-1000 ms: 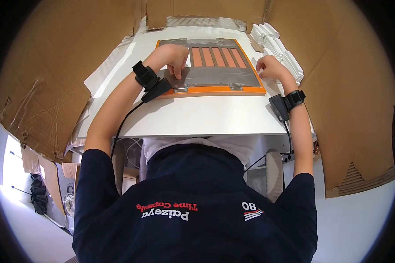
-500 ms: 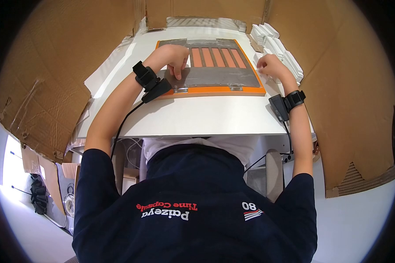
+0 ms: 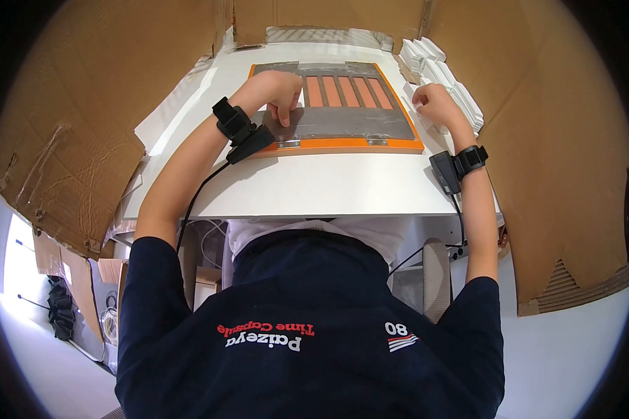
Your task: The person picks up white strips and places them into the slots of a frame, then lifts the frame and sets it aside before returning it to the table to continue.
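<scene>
A grey slotted plate (image 3: 349,124) lies in an orange-edged frame (image 3: 342,146) on the table. Several of its slots show salmon-coloured strips (image 3: 349,92). My left hand (image 3: 279,94) rests at the plate's left side, its fingers bent downward and close together against the surface. A narrow white piece (image 3: 302,100) shows beside those fingers; whether they grip it is hidden. Right of the frame, my right hand (image 3: 439,106) is held with curled fingers, near stacked white folded pieces (image 3: 458,94). Anything between its fingertips is too small to make out.
Cardboard walls (image 3: 559,140) surround the white table (image 3: 314,185) at the back and sides. Black devices are strapped on both wrists, with cables (image 3: 196,199) trailing toward me. Clear tape and metal clips (image 3: 376,140) sit along the frame's near edge.
My right hand has shifted very slightly up and to the right. My left hand stays practically in place on the plate.
</scene>
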`<state>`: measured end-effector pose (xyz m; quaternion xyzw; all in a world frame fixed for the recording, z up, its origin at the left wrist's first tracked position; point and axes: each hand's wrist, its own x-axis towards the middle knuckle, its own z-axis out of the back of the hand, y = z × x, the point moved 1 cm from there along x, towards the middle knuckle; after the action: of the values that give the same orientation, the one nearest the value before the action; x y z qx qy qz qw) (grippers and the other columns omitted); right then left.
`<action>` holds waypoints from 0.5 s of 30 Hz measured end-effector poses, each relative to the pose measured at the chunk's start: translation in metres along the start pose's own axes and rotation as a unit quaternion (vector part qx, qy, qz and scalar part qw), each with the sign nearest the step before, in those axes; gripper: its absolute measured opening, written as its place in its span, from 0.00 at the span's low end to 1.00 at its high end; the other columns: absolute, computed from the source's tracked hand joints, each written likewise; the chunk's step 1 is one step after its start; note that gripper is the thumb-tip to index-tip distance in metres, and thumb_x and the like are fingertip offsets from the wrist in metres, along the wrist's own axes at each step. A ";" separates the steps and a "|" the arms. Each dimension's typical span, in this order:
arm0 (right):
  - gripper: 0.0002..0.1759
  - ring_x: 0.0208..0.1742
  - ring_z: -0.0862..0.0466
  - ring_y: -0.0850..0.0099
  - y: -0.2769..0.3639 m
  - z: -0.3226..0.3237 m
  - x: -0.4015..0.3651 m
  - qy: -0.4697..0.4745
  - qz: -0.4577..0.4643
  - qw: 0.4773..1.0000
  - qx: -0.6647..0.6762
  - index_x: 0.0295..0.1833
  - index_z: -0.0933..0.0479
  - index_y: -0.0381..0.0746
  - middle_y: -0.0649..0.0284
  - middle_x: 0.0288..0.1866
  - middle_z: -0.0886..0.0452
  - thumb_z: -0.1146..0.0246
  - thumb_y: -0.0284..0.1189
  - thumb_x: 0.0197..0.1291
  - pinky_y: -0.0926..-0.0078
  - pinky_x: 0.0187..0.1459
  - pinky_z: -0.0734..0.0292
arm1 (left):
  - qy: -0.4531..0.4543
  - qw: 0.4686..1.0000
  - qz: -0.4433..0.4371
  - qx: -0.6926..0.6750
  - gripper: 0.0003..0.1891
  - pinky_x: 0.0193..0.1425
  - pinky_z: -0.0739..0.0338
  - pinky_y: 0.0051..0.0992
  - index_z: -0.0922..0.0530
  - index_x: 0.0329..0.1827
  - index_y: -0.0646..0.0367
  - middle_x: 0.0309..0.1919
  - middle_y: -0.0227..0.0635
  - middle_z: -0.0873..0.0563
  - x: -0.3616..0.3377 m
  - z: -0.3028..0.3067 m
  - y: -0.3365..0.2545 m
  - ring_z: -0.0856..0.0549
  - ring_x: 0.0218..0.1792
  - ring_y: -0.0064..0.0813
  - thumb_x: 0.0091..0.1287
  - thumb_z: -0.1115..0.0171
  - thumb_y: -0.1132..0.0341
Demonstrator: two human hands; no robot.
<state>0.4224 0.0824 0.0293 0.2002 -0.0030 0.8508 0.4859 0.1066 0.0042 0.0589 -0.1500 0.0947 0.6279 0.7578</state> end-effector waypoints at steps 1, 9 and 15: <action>0.09 0.30 0.20 0.67 0.001 0.000 0.000 0.021 -0.002 1.000 0.005 0.32 0.19 0.33 0.55 0.29 0.19 0.35 0.18 0.38 0.75 0.34 0.26 | -0.001 1.000 -0.002 -0.002 0.17 0.31 0.21 0.23 0.21 0.36 0.66 0.30 0.42 0.16 0.000 0.000 0.001 0.14 0.31 0.30 0.43 0.25 0.73; 0.09 0.33 0.18 0.60 -0.001 0.003 0.003 -0.020 0.001 1.000 -0.001 0.31 0.19 0.33 0.50 0.31 0.18 0.39 0.18 0.40 0.71 0.37 0.24 | -0.004 1.000 0.001 -0.019 0.16 0.30 0.20 0.23 0.24 0.33 0.68 0.31 0.43 0.16 0.001 -0.001 0.001 0.14 0.31 0.30 0.44 0.26 0.76; 0.09 0.29 0.20 0.66 -0.005 -0.004 0.002 0.067 0.015 0.998 -0.010 0.31 0.19 0.34 0.55 0.26 0.19 0.37 0.20 0.39 0.74 0.33 0.25 | -0.019 1.000 -0.001 -0.014 0.15 0.29 0.20 0.23 0.25 0.31 0.68 0.28 0.42 0.17 0.002 -0.002 0.001 0.14 0.30 0.30 0.44 0.26 0.76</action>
<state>0.4236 0.0877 0.0253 0.1373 0.0178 0.8693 0.4744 0.1059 0.0053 0.0568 -0.1492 0.0715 0.6309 0.7580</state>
